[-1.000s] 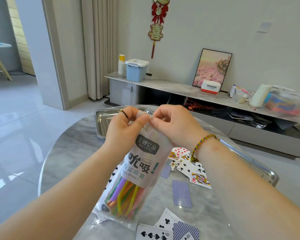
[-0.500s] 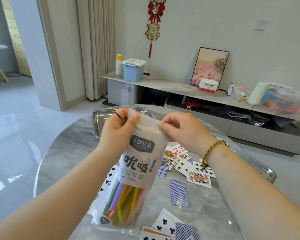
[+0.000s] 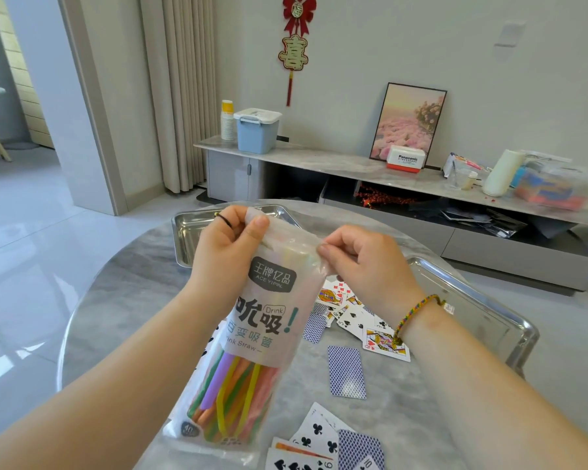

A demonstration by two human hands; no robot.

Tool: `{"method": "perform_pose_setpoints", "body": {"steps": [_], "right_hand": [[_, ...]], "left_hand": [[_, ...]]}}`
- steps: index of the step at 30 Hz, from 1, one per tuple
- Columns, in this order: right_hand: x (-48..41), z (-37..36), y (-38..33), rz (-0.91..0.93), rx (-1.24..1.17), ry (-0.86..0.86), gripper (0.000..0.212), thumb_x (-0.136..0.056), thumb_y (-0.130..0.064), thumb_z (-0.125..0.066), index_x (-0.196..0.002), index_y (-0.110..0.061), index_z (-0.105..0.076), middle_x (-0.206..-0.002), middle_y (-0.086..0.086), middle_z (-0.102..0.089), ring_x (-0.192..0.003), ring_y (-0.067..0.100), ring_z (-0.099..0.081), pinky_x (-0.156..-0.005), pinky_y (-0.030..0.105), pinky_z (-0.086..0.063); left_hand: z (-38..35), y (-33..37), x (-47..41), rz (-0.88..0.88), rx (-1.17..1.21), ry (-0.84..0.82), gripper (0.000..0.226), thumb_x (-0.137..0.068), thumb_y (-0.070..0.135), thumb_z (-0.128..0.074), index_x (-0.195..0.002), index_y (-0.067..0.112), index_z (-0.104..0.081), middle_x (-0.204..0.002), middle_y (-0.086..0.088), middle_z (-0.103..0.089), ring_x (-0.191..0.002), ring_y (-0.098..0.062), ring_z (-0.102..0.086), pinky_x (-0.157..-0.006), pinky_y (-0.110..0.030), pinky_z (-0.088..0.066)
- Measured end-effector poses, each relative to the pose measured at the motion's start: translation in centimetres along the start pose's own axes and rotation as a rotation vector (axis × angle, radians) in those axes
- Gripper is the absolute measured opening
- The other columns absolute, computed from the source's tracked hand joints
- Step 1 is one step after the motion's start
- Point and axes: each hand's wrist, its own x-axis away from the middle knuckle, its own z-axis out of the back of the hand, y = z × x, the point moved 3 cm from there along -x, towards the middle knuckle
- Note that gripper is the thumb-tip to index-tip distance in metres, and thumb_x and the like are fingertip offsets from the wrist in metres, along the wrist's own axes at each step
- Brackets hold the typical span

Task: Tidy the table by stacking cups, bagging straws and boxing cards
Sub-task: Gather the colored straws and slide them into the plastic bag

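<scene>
We sit at a round grey marble table [image 3: 123, 300] with playing cards [image 3: 347, 371] scattered to the right and along the near edge. We hold the straw bag [image 3: 265, 310] upright over the near middle. Our left hand [image 3: 224, 256] pinches the top edge on the left and our right hand [image 3: 364, 266] pinches it on the right. Coloured straws [image 3: 231, 391] fill the lower half.

On the low grey console [image 3: 319, 161]: blue lidded storage box [image 3: 257, 132] at its left end, framed flower picture [image 3: 408, 120] and Panasonic box [image 3: 405, 162] near its middle, red hanging ornament [image 3: 294, 45] above it.
</scene>
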Motion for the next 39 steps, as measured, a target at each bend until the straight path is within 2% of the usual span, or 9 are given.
{"method": "perform_pose_setpoints", "body": {"steps": [6, 12, 15, 20, 24, 28, 31, 35, 39], "right_hand": [[0.9, 0.0, 2.1, -0.12, -0.13, -0.181, 0.035, -0.089, -0.005, -0.05, -0.069, -0.033, -0.054, -0.067, -0.013, -0.062, -0.058, -0.009, -0.057, -0.071, 0.02, -0.048], [1.8, 0.2, 2.9, -0.102, -0.157, -0.033, 0.031, -0.089, -0.002, -0.05, -0.066, -0.022, -0.056, -0.06, -0.013, -0.06, -0.051, -0.011, -0.057, -0.054, 0.003, -0.043], [2.1, 0.1, 3.8, -0.188, -0.304, 0.007, 0.034, -0.09, 0.001, -0.046, -0.066, -0.021, -0.057, -0.061, -0.007, -0.062, -0.049, -0.007, -0.06, -0.052, 0.006, -0.046], [2.2, 0.5, 4.9, -0.309, -0.464, 0.079, 0.031, -0.092, 0.001, -0.042, -0.069, -0.014, -0.057, -0.062, 0.002, -0.063, -0.046, 0.001, -0.061, -0.049, 0.012, -0.05], [2.2, 0.8, 5.5, -0.369, -0.319, 0.02, 0.017, -0.089, -0.009, -0.051, -0.073, -0.013, -0.058, -0.077, 0.017, -0.064, -0.061, 0.024, -0.059, -0.067, 0.033, -0.053], [2.3, 2.1, 5.7, -0.349, -0.389, -0.185, 0.009, -0.081, -0.017, -0.063, -0.082, -0.025, -0.058, -0.083, -0.009, -0.063, -0.072, 0.006, -0.058, -0.058, 0.01, -0.048], [2.7, 2.4, 6.0, -0.384, -0.433, -0.325, 0.019, -0.081, -0.009, -0.062, -0.084, -0.027, -0.057, -0.08, -0.008, -0.064, -0.064, 0.003, -0.063, -0.05, 0.017, -0.052], [3.3, 3.4, 8.2, -0.435, -0.453, -0.154, 0.019, -0.084, -0.005, -0.059, -0.082, -0.024, -0.056, -0.079, -0.003, -0.062, -0.061, 0.007, -0.061, -0.041, 0.019, -0.051], [5.3, 5.4, 12.3, -0.555, -0.601, 0.115, 0.015, -0.086, -0.006, -0.055, -0.079, -0.019, -0.057, -0.076, 0.002, -0.062, -0.048, 0.002, -0.061, -0.039, 0.019, -0.05]], "left_hand": [[0.1, -0.5, 0.2, 0.026, 0.015, 0.009, 0.024, -0.09, 0.011, -0.049, -0.067, 0.017, -0.05, -0.045, 0.01, -0.057, -0.042, -0.001, -0.052, -0.044, -0.015, -0.046], [-0.4, -0.6, -0.1, 0.073, 0.018, -0.038, 0.021, -0.089, 0.014, -0.049, -0.069, 0.018, -0.052, -0.046, 0.01, -0.059, -0.043, -0.001, -0.054, -0.047, -0.014, -0.048], [0.1, -1.2, 0.3, 0.084, -0.149, -0.155, 0.01, -0.086, 0.014, -0.055, -0.084, 0.024, -0.056, -0.067, 0.01, -0.068, -0.057, -0.002, -0.064, -0.056, -0.018, -0.055], [1.7, -4.6, 2.4, 0.325, -0.434, -0.506, 0.069, -0.041, 0.035, -0.082, -0.101, 0.031, -0.048, -0.086, 0.011, -0.072, -0.082, -0.005, -0.068, -0.067, -0.018, -0.054], [2.1, -5.4, 1.9, 0.33, -0.742, -0.549, 0.033, -0.067, 0.025, -0.078, -0.09, 0.028, -0.054, -0.095, 0.012, -0.065, -0.088, -0.006, -0.061, -0.075, -0.018, -0.049], [0.9, -5.3, 1.4, 0.343, -0.862, -0.699, 0.032, -0.071, 0.024, -0.074, -0.097, 0.022, -0.055, -0.099, 0.008, -0.064, -0.092, -0.01, -0.061, -0.08, -0.021, -0.05], [-1.0, -5.1, 0.9, 0.33, -0.872, -0.802, 0.028, -0.073, 0.022, -0.073, -0.084, 0.031, -0.05, -0.088, 0.018, -0.06, -0.08, 0.0, -0.058, -0.067, -0.007, -0.048], [-3.8, -5.7, -0.2, 0.221, -0.946, -0.742, 0.038, -0.072, 0.028, -0.074, -0.101, 0.031, -0.05, -0.101, 0.012, -0.06, -0.098, -0.01, -0.058, -0.084, -0.022, -0.048], [-6.1, -6.9, -0.9, -0.115, -1.09, -0.529, 0.079, -0.074, 0.039, -0.069, -0.14, 0.027, -0.027, -0.145, 0.006, -0.033, -0.134, -0.015, -0.03, -0.11, -0.028, -0.021]]}}
